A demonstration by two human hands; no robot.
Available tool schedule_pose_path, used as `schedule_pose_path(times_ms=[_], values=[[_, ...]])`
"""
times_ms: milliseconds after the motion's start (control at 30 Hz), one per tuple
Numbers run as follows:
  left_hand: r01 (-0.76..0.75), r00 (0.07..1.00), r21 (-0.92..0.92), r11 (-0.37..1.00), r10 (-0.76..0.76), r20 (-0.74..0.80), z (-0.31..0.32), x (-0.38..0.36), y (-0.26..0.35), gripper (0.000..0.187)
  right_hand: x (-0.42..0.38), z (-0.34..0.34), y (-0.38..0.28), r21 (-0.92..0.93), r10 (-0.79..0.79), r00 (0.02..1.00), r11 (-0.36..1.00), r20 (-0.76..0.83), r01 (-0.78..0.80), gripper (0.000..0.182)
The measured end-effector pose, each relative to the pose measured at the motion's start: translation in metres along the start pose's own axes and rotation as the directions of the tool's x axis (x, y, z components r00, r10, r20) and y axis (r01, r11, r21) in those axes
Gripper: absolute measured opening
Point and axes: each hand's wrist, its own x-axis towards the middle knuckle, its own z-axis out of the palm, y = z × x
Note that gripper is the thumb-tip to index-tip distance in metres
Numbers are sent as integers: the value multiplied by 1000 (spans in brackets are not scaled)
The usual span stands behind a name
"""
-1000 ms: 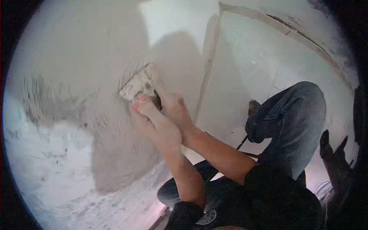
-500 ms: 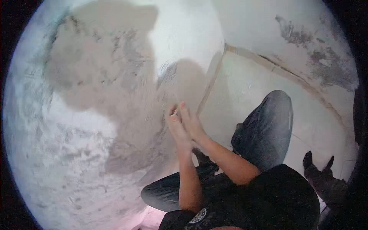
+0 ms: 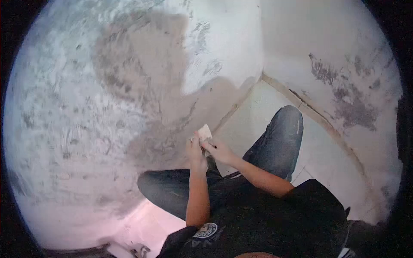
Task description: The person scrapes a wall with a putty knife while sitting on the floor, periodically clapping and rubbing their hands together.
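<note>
A small pale, flat, roughly rectangular piece (image 3: 205, 131) sticks up between my two hands; its exact kind does not show. My left hand (image 3: 196, 154) is closed round its left side, with the thumb up against it. From the right, my right hand (image 3: 221, 152) pinches the lower part of the same piece with thumb and fingers. Both hands meet in front of my lap, close to the wall (image 3: 142, 81), whose surface is patchy white and grey. The lower end of the piece is hidden by the fingers.
My bent knees in dark jeans (image 3: 282, 135) are on either side of my hands. The pale tiled floor (image 3: 247, 124) meets a second wall (image 3: 344, 73) with dark patches along a brownish skirting strip (image 3: 318, 112). A shadow falls across the left wall.
My hands have come down slightly and closer to my body. The pale piece now shows clearly above the fingers. My view has shifted, and my right knee appears farther left.
</note>
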Motion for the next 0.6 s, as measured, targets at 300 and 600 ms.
schedule_pose_path(times_ms=[300, 600], values=[[-345, 935, 577, 740, 323, 146, 40, -29, -78, 61, 27, -19, 37, 534, 188, 946, 845, -263, -20, 37], [-373, 908, 229, 899, 303, 291, 28, -39, 11, 42, 48, -13, 105, 388, 164, 902, 922, -400, 4, 60]])
